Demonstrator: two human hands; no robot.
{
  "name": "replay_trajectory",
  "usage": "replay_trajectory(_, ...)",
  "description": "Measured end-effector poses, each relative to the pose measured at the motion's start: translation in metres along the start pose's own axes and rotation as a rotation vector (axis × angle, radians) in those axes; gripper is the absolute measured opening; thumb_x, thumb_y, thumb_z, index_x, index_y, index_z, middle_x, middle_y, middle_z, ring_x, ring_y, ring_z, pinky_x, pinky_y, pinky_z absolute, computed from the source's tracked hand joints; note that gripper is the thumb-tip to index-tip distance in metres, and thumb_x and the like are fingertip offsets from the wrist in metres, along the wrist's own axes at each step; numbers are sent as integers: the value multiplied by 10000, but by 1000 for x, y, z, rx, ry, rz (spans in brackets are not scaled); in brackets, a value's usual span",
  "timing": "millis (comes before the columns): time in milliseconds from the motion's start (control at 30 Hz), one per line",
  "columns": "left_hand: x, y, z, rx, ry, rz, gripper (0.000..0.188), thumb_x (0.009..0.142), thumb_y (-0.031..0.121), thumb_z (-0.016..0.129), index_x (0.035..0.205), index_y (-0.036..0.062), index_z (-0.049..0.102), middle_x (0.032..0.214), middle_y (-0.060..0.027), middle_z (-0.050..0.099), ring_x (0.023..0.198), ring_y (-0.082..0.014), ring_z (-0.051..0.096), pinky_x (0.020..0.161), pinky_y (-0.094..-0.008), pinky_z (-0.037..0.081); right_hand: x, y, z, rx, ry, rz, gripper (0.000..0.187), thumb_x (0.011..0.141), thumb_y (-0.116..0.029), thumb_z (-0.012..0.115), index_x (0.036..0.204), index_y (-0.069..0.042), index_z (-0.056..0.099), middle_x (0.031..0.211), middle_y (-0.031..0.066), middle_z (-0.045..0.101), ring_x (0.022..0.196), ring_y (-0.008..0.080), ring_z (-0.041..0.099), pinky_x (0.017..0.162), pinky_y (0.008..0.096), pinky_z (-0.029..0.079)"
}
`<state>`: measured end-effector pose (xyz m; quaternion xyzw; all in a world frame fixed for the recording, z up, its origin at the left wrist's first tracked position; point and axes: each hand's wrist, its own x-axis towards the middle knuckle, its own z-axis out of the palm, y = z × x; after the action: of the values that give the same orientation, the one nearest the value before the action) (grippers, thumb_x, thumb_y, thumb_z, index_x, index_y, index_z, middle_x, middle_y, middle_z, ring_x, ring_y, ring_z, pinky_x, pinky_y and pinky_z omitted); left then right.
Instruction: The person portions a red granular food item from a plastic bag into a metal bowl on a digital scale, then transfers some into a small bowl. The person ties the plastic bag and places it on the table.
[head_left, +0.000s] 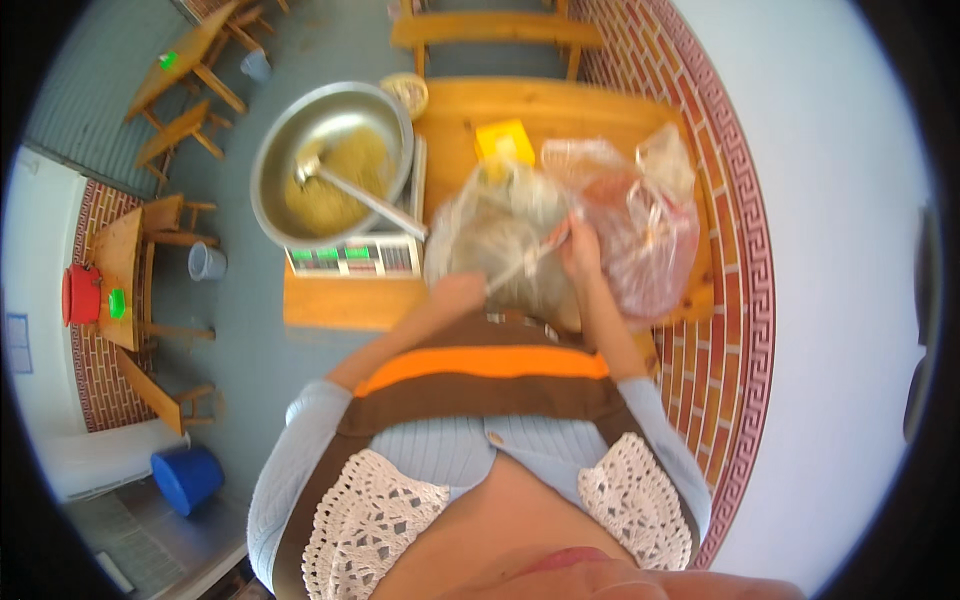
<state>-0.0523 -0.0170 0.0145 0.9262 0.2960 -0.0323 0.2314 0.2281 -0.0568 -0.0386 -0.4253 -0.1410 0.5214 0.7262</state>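
A large clear plastic bag (490, 225) with pale contents, too unclear to name, stands on the table right in front of me. Its mouth edge is pulled into a taut whitish strip between my two hands. My left hand (460, 292), smeared by motion, is closed at the strip's lower left end, by the near side of the bag. At the upper right end, my right hand (579, 245) pinches the strip. Next to my right hand sits another clear bag (650, 245) with pinkish-red contents.
A steel bowl (268, 205) of yellowish powder, with a metal ladle (365, 198) in it, rests on a digital scale (400, 258) at left. Behind the bags are a yellow box (505, 142) and a round container (406, 95). A brick-patterned wall (735, 300) borders the wooden table (350, 308) at right.
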Motion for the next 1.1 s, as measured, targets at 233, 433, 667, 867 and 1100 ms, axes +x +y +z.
replay_trajectory(233, 0, 5, -10, 76, -360, -155, 236, 884, 211, 566, 939, 29, 706, 925, -205, 709, 847, -393, 684, 734, -478, 543, 28, -29, 16, -123, 96, 226, 388, 1021, -282, 497, 667, -148, 412, 545, -17, 335, 434, 118, 292, 470, 309, 300)
replay_trajectory(433, 5, 19, -47, -607, -271, 85, 316, 984, 275, 489, 928, 18, 664, 1153, -164, 673, 1096, -314, 619, 948, -431, 468, 3, -54, 47, -81, 129, 84, 398, 1027, -284, 490, 668, -141, 394, 544, -18, 327, 441, 118, 295, 481, 305, 314)
replay_trajectory(667, 56, 38, -42, -1998, -29, -7, 386, 1057, 388, 450, 981, 56, 630, 873, -36, 626, 859, -206, 591, 881, -368, 480, -45, -65, 92, 132, -86, 101, 433, 1035, -300, 481, 647, -139, 378, 540, -4, 354, 441, 117, 286, 462, 302, 275)
replay_trajectory(867, 72, 20, -13, -2037, 17, -364, 343, 1046, 362, 506, 847, 87, 555, 638, 46, 385, 567, -95, 373, 583, -278, 389, -33, -57, 57, -29, 100, -3, 446, 1019, -262, 516, 618, -146, 359, 497, -20, 322, 400, 98, 246, 404, 276, 193)
replay_trajectory(1100, 74, 21, 3, -1535, -95, -340, 356, 1044, 336, 513, 817, 64, 552, 597, 46, 372, 502, -75, 334, 486, -256, 321, 4, -31, 26, -220, 231, 33, 441, 996, -243, 555, 609, -152, 363, 477, -38, 311, 363, 86, 237, 360, 274, 188)
